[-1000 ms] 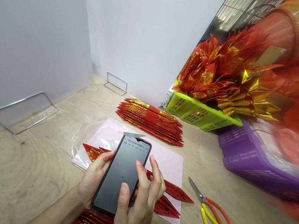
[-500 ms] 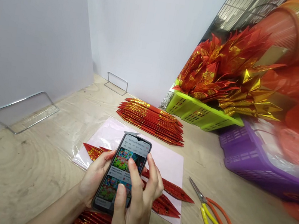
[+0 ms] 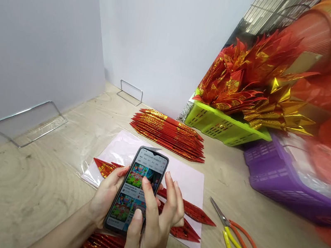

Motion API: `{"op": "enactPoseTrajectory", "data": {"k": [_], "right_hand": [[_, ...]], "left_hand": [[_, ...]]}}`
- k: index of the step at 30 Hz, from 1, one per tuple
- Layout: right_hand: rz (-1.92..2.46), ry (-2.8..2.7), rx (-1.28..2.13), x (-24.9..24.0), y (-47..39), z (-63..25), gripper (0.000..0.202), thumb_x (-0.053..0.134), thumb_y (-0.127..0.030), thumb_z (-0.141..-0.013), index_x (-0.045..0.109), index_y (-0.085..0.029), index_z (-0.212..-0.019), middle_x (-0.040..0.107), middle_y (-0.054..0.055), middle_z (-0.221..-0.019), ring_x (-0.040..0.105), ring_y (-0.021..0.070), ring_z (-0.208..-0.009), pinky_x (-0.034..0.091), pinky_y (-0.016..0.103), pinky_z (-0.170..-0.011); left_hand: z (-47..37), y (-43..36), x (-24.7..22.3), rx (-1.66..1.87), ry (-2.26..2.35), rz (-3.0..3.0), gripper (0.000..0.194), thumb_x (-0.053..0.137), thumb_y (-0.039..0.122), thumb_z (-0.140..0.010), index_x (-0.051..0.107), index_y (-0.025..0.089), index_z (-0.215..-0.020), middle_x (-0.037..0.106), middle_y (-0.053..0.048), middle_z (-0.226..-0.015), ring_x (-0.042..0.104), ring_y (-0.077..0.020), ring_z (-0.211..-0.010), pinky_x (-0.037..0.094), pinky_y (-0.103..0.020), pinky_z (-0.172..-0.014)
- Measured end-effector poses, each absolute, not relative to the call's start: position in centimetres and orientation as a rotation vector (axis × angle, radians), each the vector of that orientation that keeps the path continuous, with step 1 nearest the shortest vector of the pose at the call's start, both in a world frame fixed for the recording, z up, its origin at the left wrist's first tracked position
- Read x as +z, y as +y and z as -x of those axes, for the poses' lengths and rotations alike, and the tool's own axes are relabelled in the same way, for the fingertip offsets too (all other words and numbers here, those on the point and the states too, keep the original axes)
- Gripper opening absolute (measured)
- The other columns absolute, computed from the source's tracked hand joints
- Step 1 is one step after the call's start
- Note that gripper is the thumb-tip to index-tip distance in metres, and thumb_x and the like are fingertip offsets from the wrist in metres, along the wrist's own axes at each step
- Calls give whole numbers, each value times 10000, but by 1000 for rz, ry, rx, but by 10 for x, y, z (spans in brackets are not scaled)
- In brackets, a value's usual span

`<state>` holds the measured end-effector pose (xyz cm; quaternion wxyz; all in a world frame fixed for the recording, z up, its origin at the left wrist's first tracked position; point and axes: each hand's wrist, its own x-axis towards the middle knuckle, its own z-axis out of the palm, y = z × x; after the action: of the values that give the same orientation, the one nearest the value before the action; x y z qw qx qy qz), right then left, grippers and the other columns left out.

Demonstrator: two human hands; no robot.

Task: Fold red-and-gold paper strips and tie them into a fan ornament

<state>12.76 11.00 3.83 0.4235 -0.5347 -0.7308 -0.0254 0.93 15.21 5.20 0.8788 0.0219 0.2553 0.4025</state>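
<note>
One black-cased rectangular smartphone (image 3: 127, 195) is held over one pale pink sheet (image 3: 186, 181), clasped by the curled left hand (image 3: 105, 196). The right hand (image 3: 153, 225) is loosely spread above the screen (image 3: 138, 174); whether contact is made cannot be told. Farther out, one pair of orange-and-yellow-handled metal scissors (image 3: 227, 223), one stack of folded red-and-gold paper (image 3: 168, 135), one lime-green plastic basket (image 3: 225, 129) and one purple plastic basket (image 3: 282, 180) are seen.
</note>
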Motion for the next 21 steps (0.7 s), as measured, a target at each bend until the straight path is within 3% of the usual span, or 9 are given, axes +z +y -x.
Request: {"op": "enactPoseTrajectory", "data": {"k": [5, 14, 21], "right_hand": [[1319, -1801, -98, 37, 112, -129, 456, 384, -159, -872, 497, -166, -1314, 314, 192, -1482, 324, 372, -1333, 298, 618, -989], [1322, -1792, -65, 36, 113, -127, 432, 382, -165, -888, 490, -169, -1306, 336, 192, -1454, 351, 360, -1312, 313, 600, -983], [1316, -1779, -56, 36, 113, -125, 427, 393, -175, -899, 470, -152, -1318, 355, 197, -1436, 350, 349, -1309, 319, 585, -990]], "left_hand": [[-10, 153, 56, 833, 519, -81, 437, 630, 424, -772, 691, 137, -1096, 760, -95, -862, 699, -322, -943, 542, -388, -858], [-10, 154, 52, 872, 441, -113, 473, 576, 443, -840, 668, 96, -1149, 754, -124, -948, 695, -307, -969, 501, -389, -937], [-9, 154, 54, 901, 524, -109, 403, 561, 414, -851, 691, 141, -1117, 764, -89, -873, 706, -293, -929, 533, -350, -862]]}}
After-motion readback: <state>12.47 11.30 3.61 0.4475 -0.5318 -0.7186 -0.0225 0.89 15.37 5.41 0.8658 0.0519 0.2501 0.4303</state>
